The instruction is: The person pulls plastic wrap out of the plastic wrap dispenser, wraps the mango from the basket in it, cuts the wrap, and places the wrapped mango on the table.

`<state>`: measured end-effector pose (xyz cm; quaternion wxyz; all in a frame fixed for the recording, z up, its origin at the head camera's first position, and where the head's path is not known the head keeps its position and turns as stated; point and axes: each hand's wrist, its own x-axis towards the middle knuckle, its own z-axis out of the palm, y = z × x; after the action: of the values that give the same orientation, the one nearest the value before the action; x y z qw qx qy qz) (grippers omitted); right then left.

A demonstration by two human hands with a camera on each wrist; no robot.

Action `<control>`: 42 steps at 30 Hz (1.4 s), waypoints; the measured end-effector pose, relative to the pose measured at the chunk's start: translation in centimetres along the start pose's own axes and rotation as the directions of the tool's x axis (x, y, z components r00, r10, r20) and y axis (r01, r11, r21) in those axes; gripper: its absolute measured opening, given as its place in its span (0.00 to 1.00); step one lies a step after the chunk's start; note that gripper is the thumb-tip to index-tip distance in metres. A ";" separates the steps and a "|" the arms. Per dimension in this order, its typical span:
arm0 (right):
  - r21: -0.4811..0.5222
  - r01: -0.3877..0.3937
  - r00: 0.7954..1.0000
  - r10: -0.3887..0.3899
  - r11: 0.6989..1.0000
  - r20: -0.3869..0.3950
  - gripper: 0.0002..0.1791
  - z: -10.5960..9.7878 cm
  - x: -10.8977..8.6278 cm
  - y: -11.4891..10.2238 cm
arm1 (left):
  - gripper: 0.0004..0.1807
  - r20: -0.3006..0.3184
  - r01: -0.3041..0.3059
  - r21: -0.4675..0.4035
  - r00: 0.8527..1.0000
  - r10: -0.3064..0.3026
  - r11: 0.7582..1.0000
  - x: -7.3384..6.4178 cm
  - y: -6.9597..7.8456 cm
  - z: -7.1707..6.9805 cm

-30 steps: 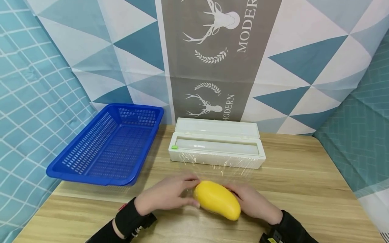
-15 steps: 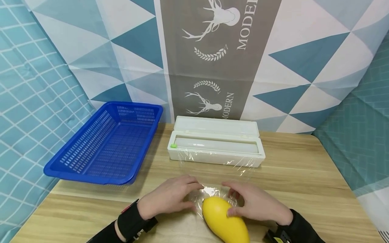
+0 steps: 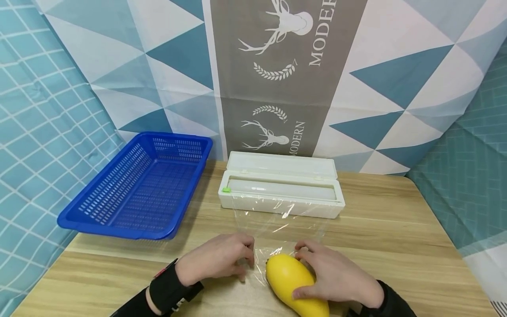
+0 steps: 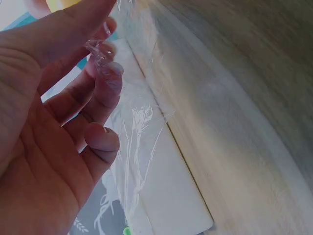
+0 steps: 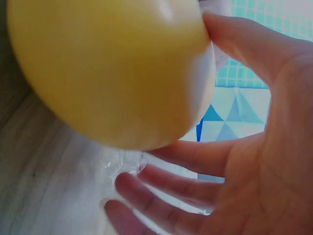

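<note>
A yellow mango [image 3: 291,279] lies tilted on a sheet of clear cling film [image 3: 277,231] near the table's front. My right hand [image 3: 336,275] grips it, thumb on top and index finger against the far side; the other fingers reach past it to the film in the right wrist view. Left of the mango, my left hand [image 3: 222,259] curls its fingers at the film's edge, and crumpled film [image 4: 105,63] clings at its fingertips in the left wrist view. The film runs back to a white cling film dispenser box [image 3: 281,207], its lid raised. The mango's near end is partly cut off.
A blue plastic basket [image 3: 130,193] stands at the left on the wooden table [image 3: 380,246]. A green cutter slider [image 3: 226,189] sits at the box's left end. Patterned cloth [image 3: 285,88] hangs behind the table.
The mango has moved from between both hands toward the front right and onto the film, with my right hand on it. My left hand has drawn away from the mango, its fingers curling in.
</note>
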<state>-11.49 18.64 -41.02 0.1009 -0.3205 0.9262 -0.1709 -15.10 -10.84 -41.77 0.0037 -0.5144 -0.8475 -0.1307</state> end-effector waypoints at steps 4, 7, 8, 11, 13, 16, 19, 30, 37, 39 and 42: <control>-0.021 0.007 1.000 -0.007 1.000 0.006 0.40 0.1 -0.2 -0.2 | 0.08 0.007 -0.017 0.021 1.000 0.017 1.000 -0.1 0.1 -0.2; -0.026 -0.007 1.000 0.006 1.000 -0.013 0.38 -0.2 -0.3 -0.2 | 0.07 0.003 -0.029 0.026 1.000 0.029 0.999 -0.1 0.0 -0.3; -0.027 -0.016 1.000 0.016 0.999 -0.025 0.38 -0.3 -0.3 -0.2 | 0.07 0.001 -0.033 0.031 0.999 0.033 0.999 -0.1 0.0 -0.3; -0.039 -0.045 0.995 0.041 0.998 -0.087 0.39 -0.8 -0.5 -0.1 | 0.07 -0.004 -0.049 0.044 0.999 0.049 0.998 0.0 0.0 -0.4; -0.047 -0.062 0.989 0.055 0.997 -0.138 0.40 -1.1 -0.5 0.0 | 0.06 -0.007 -0.064 0.047 0.998 0.065 0.997 0.0 0.0 -0.4; -0.036 -0.091 0.978 0.082 0.995 -0.190 0.43 -1.5 -0.4 0.2 | 0.05 -0.018 -0.089 0.049 0.996 0.090 0.995 0.0 0.0 -0.4; -0.004 -0.109 0.972 0.106 0.994 -0.210 0.45 -1.8 0.0 0.2 | 0.04 -0.025 -0.109 0.058 0.994 0.110 0.992 0.0 0.0 -0.4; -0.025 -0.023 0.970 0.016 0.999 -0.242 0.41 -0.7 3.7 -0.1 | 0.02 -0.086 -0.148 -0.001 0.985 0.147 0.989 0.2 0.4 -0.9; 0.055 0.042 0.978 -0.030 0.998 -0.206 0.42 0.2 4.6 -0.2 | 0.02 -0.200 -0.173 -0.087 0.968 0.153 0.981 0.5 0.6 -1.4; 0.063 0.062 0.977 -0.048 0.996 -0.206 0.42 0.2 4.7 -0.2 | 0.03 -0.236 -0.157 -0.089 0.963 0.132 0.984 0.6 0.5 -1.4; 0.071 0.083 0.979 -0.068 0.994 -0.190 0.42 0.2 4.6 -0.1 | 0.04 -0.295 -0.123 -0.085 0.951 0.093 0.989 0.7 0.5 -1.3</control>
<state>-15.00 15.65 -41.50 0.0195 -0.3339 0.9112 -0.2405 -15.19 -10.29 -40.33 0.1089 -0.5347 -0.8007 -0.2474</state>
